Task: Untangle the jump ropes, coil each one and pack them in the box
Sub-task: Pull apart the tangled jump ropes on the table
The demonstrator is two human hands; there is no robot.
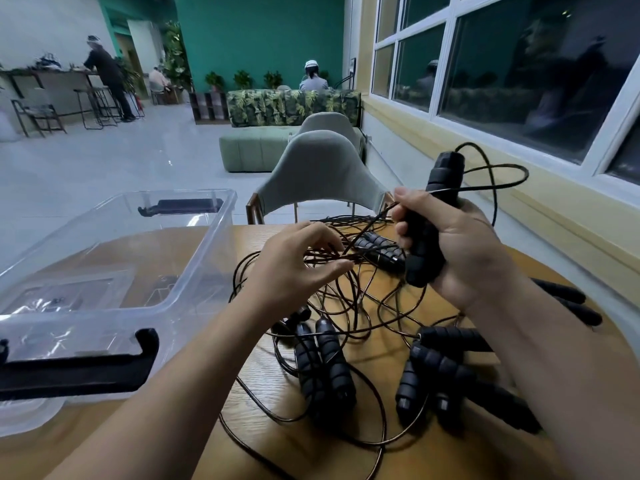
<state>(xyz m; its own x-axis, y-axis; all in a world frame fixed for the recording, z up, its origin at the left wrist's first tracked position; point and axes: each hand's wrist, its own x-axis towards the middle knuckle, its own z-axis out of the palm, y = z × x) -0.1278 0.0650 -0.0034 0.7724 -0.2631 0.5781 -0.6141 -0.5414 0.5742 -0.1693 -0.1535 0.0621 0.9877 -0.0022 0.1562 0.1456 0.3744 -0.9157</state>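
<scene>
A tangle of thin dark jump-rope cords [349, 306] lies on the wooden table [433, 455] with several black ribbed foam handles [327, 362] among them. My right hand [460, 251] grips one black handle [429, 216] upright above the pile, its cord looping out to the right. My left hand [294, 268] reaches into the tangle, fingers and thumb closing on a few cords. A clear plastic box [194, 258] with black latch handles stands open at the left.
Two grey chairs [318, 168] stand past the table's far edge. A windowed wall runs along the right. A green sofa [256, 147], stools and three people are far back across the tiled floor.
</scene>
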